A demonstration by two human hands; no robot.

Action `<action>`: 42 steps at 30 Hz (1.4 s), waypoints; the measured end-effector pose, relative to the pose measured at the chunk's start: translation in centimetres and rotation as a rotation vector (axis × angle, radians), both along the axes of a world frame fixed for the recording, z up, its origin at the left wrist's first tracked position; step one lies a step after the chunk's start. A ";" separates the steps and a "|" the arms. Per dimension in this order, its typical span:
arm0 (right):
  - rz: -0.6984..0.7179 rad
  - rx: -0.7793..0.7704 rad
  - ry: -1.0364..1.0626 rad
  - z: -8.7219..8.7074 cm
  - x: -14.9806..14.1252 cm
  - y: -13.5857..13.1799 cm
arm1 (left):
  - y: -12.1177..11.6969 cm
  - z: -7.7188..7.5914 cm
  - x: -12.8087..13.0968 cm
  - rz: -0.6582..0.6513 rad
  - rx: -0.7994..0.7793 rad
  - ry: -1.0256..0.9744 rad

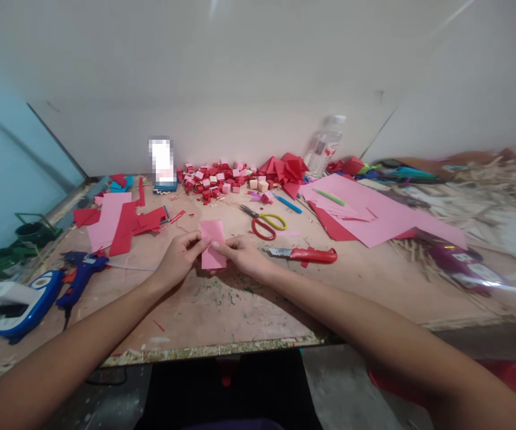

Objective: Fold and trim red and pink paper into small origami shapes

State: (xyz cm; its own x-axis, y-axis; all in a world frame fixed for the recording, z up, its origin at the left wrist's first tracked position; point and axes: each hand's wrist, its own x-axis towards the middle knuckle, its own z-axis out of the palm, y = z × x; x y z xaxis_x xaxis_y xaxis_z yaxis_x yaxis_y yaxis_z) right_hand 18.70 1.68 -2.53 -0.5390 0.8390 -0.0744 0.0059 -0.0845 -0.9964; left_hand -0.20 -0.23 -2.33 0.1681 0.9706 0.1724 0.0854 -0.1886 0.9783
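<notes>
A small pink paper strip (pixel 213 258) stands upright between my two hands, above the wooden table (pixel 186 322). My left hand (pixel 181 254) pinches its left edge, thumb on the front face. From the other side my right hand (pixel 243 254) grips the right edge, its thumb also on the front. The fingers behind the paper are mostly hidden. Just past my right hand lie scissors (pixel 264 222) with one red and one yellow handle, slightly spread. A red-handled knife (pixel 312 255) rests to the right of them, blade toward my right hand.
Small red and pink paper cubes (pixel 226 179) are heaped at the back, near a plastic bottle (pixel 325 146). Pink sheets (pixel 374 212) lie right, cut red and pink pieces (pixel 123 227) left. A blue glue gun (pixel 81 275) and a power strip (pixel 29 304) sit at the left edge.
</notes>
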 end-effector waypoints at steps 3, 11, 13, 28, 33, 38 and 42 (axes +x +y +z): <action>0.046 -0.026 0.036 -0.1 -0.1 0.0 | -0.1 -0.3 0.0 -0.044 -0.051 -0.038; -0.038 0.103 -0.095 0.1 0.1 0.1 | 0.1 -0.2 -0.2 -0.018 0.046 0.062; -0.039 0.130 -0.096 0.2 0.2 0.1 | 0.2 -0.1 -0.2 -0.037 0.007 0.043; -0.082 0.255 -0.173 0.3 0.4 0.4 | -0.3 0.0 0.0 -0.098 -0.059 0.036; -0.088 0.240 -0.150 0.1 0.5 0.6 | -0.4 0.1 0.1 -0.123 -0.062 0.036; -0.111 0.261 -0.151 0.3 0.5 0.5 | -0.4 0.0 0.1 -0.122 -0.082 0.033; -0.131 0.254 -0.149 0.4 0.5 0.5 | -0.5 0.2 0.1 -0.114 -0.066 0.050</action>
